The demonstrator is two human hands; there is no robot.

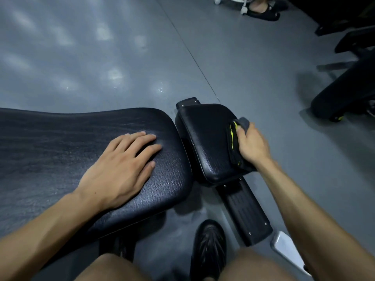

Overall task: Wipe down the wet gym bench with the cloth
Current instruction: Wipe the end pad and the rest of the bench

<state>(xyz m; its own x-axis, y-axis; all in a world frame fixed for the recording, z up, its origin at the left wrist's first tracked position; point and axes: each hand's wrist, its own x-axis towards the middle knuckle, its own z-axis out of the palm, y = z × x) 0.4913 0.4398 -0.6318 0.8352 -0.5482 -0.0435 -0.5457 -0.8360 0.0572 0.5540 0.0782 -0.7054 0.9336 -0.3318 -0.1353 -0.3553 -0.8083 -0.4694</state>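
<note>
The black gym bench has a long textured back pad (50,142) on the left and a smaller seat pad (205,136) to its right. My left hand (121,169) lies flat, fingers straight, on the right end of the long pad. My right hand (252,146) grips a dark grey cloth with yellow-green stitching (234,142) and presses it against the right edge of the seat pad. The long pad's surface shows a faint sheen near my left fingertips.
The bench's black frame bar (243,211) runs toward me below the seat pad. My black shoe (209,248) stands on the grey floor (233,57). Dark gym equipment (345,94) sits at the right. A person's foot and a wheeled chair base (243,7) are at the top.
</note>
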